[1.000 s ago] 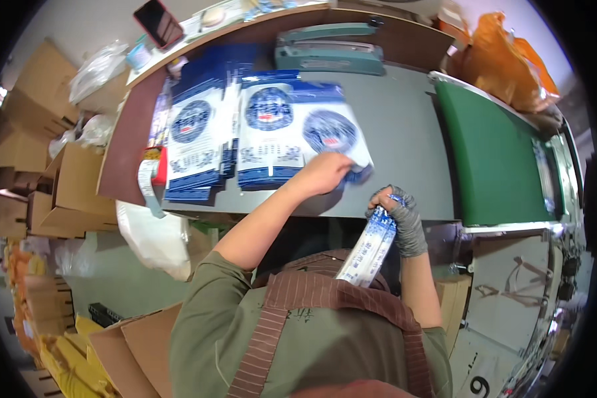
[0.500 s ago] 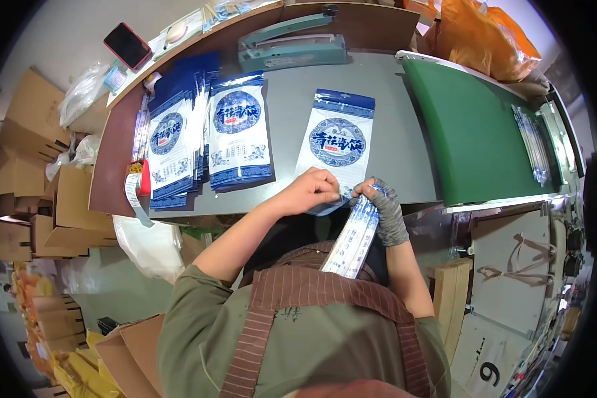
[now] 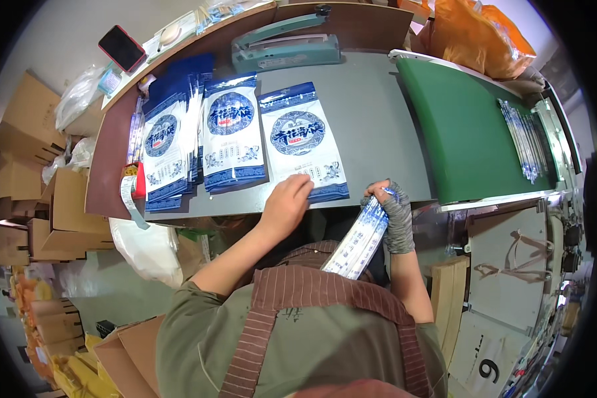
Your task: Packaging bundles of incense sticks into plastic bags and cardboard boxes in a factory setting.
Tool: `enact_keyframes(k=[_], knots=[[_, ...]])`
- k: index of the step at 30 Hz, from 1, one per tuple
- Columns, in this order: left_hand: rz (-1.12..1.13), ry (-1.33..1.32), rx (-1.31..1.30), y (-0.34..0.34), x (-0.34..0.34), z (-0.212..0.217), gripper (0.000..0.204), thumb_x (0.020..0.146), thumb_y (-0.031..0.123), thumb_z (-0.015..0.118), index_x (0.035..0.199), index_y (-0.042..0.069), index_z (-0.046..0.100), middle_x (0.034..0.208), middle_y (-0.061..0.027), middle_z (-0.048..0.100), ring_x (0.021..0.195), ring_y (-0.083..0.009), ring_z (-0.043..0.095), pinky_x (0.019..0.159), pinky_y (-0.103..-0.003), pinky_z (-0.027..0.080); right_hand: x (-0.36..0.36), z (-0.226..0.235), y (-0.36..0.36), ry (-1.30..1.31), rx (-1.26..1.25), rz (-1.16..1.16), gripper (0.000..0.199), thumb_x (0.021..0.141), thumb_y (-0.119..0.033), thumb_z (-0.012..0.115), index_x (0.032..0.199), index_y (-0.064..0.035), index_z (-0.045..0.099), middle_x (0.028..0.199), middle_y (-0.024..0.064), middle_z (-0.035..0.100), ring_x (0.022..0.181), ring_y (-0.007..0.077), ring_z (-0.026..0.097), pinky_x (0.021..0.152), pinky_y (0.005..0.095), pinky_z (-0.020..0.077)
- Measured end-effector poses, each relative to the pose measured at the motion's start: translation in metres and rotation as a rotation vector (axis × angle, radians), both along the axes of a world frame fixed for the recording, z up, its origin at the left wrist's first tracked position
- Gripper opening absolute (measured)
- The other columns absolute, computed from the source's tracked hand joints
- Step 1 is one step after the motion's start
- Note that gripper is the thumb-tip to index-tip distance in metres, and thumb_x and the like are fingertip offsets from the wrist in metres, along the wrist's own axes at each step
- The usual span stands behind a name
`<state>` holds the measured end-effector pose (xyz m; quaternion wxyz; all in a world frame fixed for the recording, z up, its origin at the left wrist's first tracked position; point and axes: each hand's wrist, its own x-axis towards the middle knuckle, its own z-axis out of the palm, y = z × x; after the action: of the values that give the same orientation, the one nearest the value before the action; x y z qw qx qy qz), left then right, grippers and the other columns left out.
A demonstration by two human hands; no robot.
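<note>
Blue-and-white printed flat pouch (image 3: 303, 142), lying alone in the middle of the frame on the grey worktop (image 3: 378, 126), is being pressed at its lower edge by the left hand (image 3: 286, 204), whose fingers are lying flat and closed on the pouch's bottom corner. A bundle of long narrow blue-and-white wrapped sticks (image 3: 358, 240) is being held by the right hand (image 3: 390, 211), which is covered by a grey fingerless glove; its grip is being kept closed around the upper end of the bundle, just right of the pouch's corner.

As far as can be judged, the work is at an early point: the single pouch is laid out and steadied, but the bundle is not yet inside it, and whether the pouch's mouth is open cannot be told.

One pouch is lying apart. Left of it, two fanned stacks of the same pouches (image 3: 232, 136) are being kept ready; their exact number cannot be counted. One green heat sealer (image 3: 286, 46) is standing at the top centre. One green conveyor belt (image 3: 464, 126) is running at the right, with one loose row of wrapped sticks (image 3: 523, 136) on it. One dark phone (image 3: 122, 48) is lying at the upper left.
</note>
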<state>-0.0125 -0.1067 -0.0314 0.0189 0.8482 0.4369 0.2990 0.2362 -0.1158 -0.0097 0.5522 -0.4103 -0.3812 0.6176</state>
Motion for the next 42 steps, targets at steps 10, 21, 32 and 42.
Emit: enact_keyframes(k=[10, 21, 32, 42], knots=[[-0.013, -0.12, -0.345, 0.015, 0.031, 0.02, 0.038, 0.072, -0.002, 0.061, 0.11, 0.001, 0.061, 0.087, -0.0119, 0.058, 0.087, -0.0343, 0.058, 0.074, -0.041, 0.05, -0.044, 0.044, 0.007, -0.265, 0.252, 0.088, 0.022, 0.084, -0.022, 0.067, 0.092, -0.0025, 0.062, 0.086, 0.0036, 0.062, 0.076, 0.0105, 0.058, 0.069, 0.0235, 0.0472], [0.232, -0.939, -0.653, 0.026, 0.02, -0.002, 0.023, 0.08, -0.007, 0.064, 0.102, -0.001, 0.063, 0.081, -0.0069, 0.062, 0.07, -0.0131, 0.058, 0.065, -0.026, 0.048, -0.08, -0.03, 0.046, -0.727, 0.208, 0.171, 0.021, 0.083, -0.023, 0.067, 0.092, -0.0036, 0.063, 0.08, 0.0114, 0.064, 0.072, 0.0226, 0.06, 0.069, 0.0347, 0.0494], [-0.491, -0.4, -0.433, -0.045, -0.004, 0.043, 0.024, 0.074, -0.001, 0.069, 0.097, 0.002, 0.064, 0.085, -0.0127, 0.06, 0.079, -0.0296, 0.06, 0.066, -0.037, 0.05, -0.019, -0.04, -0.102, -0.403, -0.164, 0.25, 0.035, 0.081, -0.036, 0.073, 0.097, -0.0067, 0.063, 0.086, 0.0102, 0.065, 0.076, 0.0139, 0.062, 0.063, 0.032, 0.0509], [-0.063, -0.207, 0.158, 0.066, 0.028, 0.028, 0.017, 0.074, 0.004, 0.06, 0.091, 0.001, 0.058, 0.087, -0.0105, 0.053, 0.081, -0.0284, 0.056, 0.067, -0.036, 0.049, -0.072, -0.001, 0.085, -1.275, 0.33, -0.315, 0.039, 0.072, -0.018, 0.069, 0.107, -0.0086, 0.055, 0.097, 0.0177, 0.061, 0.087, 0.0365, 0.061, 0.076, 0.0428, 0.0496]])
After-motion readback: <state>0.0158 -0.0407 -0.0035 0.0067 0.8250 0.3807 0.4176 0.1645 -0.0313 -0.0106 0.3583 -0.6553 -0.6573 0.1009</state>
